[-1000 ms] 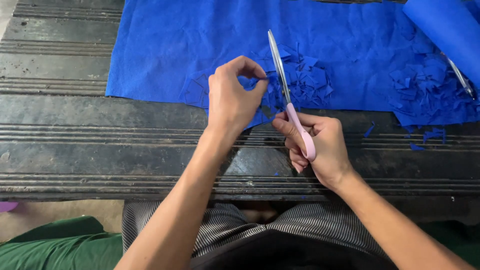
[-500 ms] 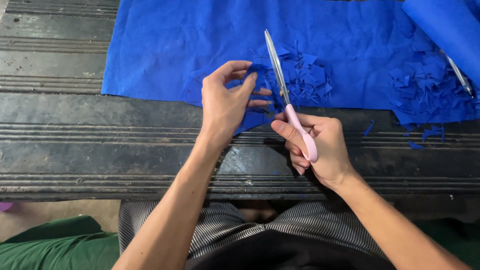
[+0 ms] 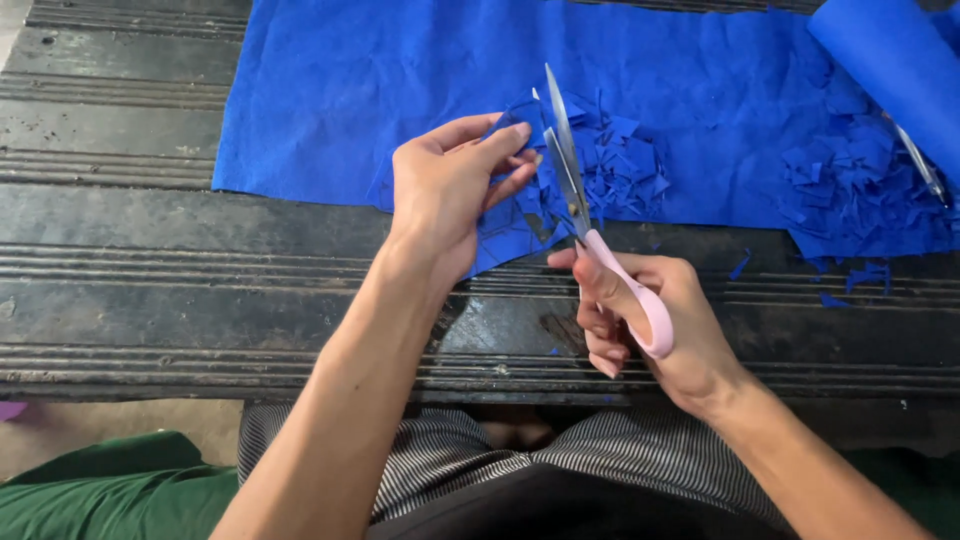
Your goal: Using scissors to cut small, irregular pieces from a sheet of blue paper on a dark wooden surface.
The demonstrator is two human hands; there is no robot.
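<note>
From the head view, your right hand [image 3: 660, 320] grips the pink-handled scissors [image 3: 585, 215], blades parted and pointing far. Your left hand [image 3: 445, 195] pinches a blue scrap [image 3: 510, 225] against the blades, at the near edge of the blue sheet [image 3: 400, 80] on the worktop [image 3: 120, 270]. Cut scraps [image 3: 625, 160] lie just right.
</note>
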